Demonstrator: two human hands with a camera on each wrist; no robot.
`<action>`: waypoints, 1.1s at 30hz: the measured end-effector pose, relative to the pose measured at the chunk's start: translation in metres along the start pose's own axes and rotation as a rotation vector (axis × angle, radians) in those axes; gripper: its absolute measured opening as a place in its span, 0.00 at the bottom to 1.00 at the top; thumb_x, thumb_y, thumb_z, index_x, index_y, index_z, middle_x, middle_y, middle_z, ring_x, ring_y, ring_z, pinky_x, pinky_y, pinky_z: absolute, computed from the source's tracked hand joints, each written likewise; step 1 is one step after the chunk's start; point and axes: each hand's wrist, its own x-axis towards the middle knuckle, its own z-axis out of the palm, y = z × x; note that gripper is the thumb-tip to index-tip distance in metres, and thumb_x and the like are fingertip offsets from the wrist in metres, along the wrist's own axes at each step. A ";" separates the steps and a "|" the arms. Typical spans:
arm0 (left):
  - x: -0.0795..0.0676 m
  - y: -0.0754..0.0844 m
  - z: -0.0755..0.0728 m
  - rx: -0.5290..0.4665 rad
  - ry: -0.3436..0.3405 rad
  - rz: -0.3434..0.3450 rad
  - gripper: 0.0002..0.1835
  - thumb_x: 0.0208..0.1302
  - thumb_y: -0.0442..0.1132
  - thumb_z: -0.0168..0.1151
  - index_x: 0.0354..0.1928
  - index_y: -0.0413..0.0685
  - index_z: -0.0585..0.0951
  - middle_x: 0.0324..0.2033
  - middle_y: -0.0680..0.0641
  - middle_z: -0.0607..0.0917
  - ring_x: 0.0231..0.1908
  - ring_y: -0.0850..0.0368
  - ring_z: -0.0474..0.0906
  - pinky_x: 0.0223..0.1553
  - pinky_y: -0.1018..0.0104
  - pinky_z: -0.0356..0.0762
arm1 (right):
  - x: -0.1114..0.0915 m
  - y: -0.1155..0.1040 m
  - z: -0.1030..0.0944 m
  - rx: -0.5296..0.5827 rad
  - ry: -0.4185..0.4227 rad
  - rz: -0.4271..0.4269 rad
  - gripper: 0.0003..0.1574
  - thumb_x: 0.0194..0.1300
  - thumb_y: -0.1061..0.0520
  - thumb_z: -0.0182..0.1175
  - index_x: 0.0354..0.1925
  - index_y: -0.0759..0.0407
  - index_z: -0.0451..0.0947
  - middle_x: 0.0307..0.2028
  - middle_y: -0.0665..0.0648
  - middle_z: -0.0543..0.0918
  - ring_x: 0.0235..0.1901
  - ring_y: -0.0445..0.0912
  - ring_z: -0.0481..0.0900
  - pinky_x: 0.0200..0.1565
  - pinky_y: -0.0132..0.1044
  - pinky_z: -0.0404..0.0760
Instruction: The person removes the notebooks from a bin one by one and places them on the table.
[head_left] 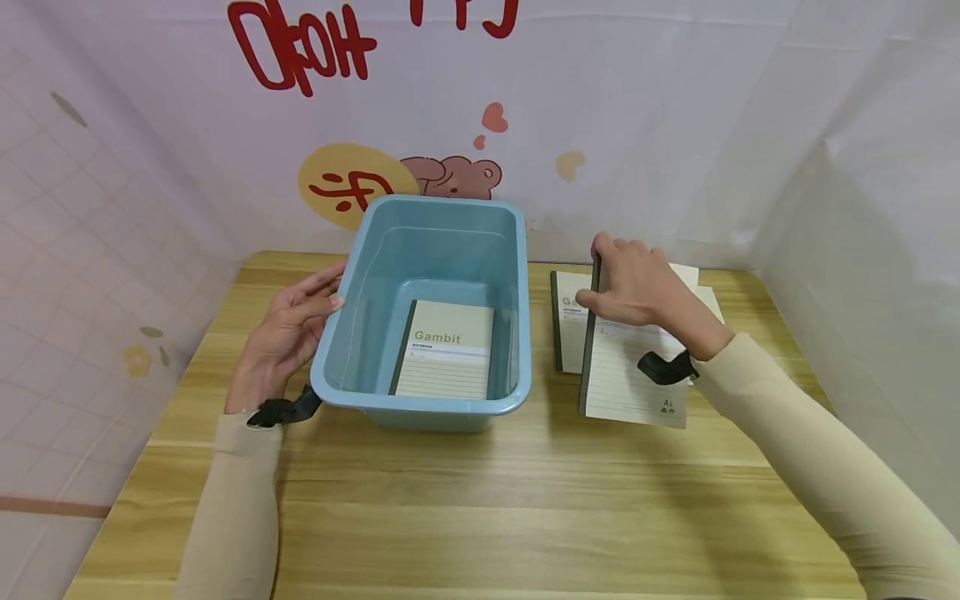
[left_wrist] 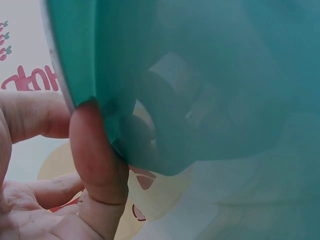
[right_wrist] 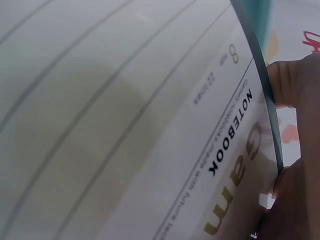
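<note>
A light blue plastic basin (head_left: pixel 431 406) stands on the table, and a Gambit notebook (head_left: pixel 444 350) with a dark spine lies flat on its floor. My left hand (head_left: pixel 288 333) holds the basin's left rim, thumb at the edge; the left wrist view has one finger against the wall under the rim. To the right of the basin, my right hand (head_left: pixel 637 283) grips a second notebook (head_left: pixel 630 379) by its upper end near the dark spine. This notebook is tilted over others. Its printed cover (right_wrist: pixel 200 130) fills much of the right wrist view.
Beneath the held notebook lie more notebooks (head_left: pixel 572 325), partly covered by it and the right hand. The wooden table (head_left: pixel 465 517) meets a white printed cloth (head_left: pixel 637 100) behind, with white cloth walls at both sides.
</note>
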 end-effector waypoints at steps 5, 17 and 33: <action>0.000 0.000 0.000 0.001 -0.006 -0.001 0.29 0.73 0.21 0.51 0.74 0.36 0.62 0.58 0.43 0.82 0.47 0.55 0.88 0.48 0.66 0.88 | -0.014 0.000 0.025 -0.016 -0.050 -0.009 0.31 0.60 0.40 0.63 0.49 0.60 0.68 0.38 0.60 0.80 0.41 0.60 0.80 0.36 0.52 0.72; -0.001 -0.001 0.000 -0.020 -0.006 -0.003 0.29 0.73 0.20 0.51 0.74 0.38 0.63 0.60 0.43 0.81 0.48 0.54 0.88 0.48 0.65 0.88 | -0.042 -0.008 0.088 -0.043 -0.090 -0.023 0.35 0.57 0.37 0.65 0.51 0.59 0.69 0.38 0.61 0.81 0.40 0.60 0.79 0.37 0.52 0.72; 0.000 -0.002 0.001 -0.016 -0.007 0.004 0.29 0.73 0.20 0.50 0.74 0.37 0.64 0.60 0.43 0.82 0.48 0.54 0.88 0.49 0.66 0.88 | -0.066 -0.020 0.142 -0.044 -0.030 -0.019 0.34 0.59 0.35 0.63 0.48 0.61 0.71 0.36 0.60 0.74 0.36 0.54 0.70 0.30 0.43 0.67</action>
